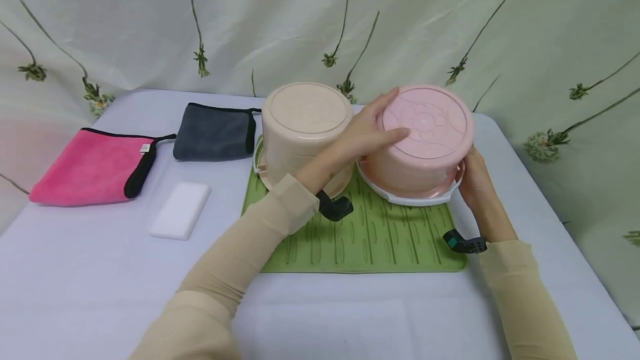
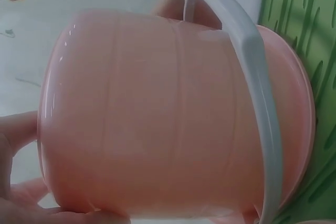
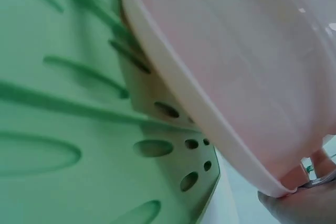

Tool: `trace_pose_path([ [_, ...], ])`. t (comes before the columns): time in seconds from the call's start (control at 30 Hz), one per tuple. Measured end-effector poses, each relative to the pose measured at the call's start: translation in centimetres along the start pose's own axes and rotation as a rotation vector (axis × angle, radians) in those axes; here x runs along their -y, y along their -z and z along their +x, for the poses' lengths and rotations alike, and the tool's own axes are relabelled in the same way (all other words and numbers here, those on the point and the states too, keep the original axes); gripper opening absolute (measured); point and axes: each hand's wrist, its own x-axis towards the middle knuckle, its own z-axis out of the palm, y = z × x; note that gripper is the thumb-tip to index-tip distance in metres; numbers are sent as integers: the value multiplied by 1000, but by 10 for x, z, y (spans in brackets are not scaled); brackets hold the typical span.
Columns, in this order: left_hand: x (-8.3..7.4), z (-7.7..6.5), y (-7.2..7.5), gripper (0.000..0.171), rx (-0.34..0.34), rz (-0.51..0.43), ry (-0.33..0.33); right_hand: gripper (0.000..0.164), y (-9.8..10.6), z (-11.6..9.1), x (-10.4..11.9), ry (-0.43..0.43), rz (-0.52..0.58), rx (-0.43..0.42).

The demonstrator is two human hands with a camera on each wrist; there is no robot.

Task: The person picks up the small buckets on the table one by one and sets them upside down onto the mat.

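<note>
A pink bucket (image 1: 425, 121) is upside down and tilted over the right part of a green ribbed drying mat (image 1: 365, 238). My left hand (image 1: 372, 126) holds it by the base, with the thumb on the bottom face. In the left wrist view, fingers (image 2: 16, 129) reach round the base edge. On the far right my right hand (image 1: 472, 179) grips the bucket's side near the rim, its fingers partly hidden. The white handle (image 2: 257, 87) hangs round the rim. Beside it a beige bucket (image 1: 305, 121) stands upside down on the mat.
To the left lie a pink cloth (image 1: 95, 168) with black edging, a dark grey cloth (image 1: 215, 133) and a white sponge block (image 1: 181, 210). A white cloth (image 1: 320, 315) covers the table. Behind hangs a floral curtain (image 1: 280, 26).
</note>
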Motion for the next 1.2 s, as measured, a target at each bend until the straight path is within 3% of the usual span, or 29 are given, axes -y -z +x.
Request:
trace_pose_path([
  [0.07,-2,-1,0,82,1,23,4,23,0,-1,0,32,-49,18],
  [0.27,4,2,0,79,-24,32,10,63,1,-3,1,154,-166,161],
  [0.57,11,10,-9,75,-57,-21,-6,64,3,-1,3,166,-211,159],
  [0.77,12,17,-15,71,-107,28,11,73,1,3,14,260,-201,210],
  [0.93,10,17,-18,68,-136,92,8,61,-6,3,31,306,-260,183],
  [1.07,-2,3,-12,70,-111,165,-78,57,-9,-4,48,331,-240,142],
  [1.2,-26,-27,12,71,-80,236,-286,56,-6,-14,71,380,-251,137],
])
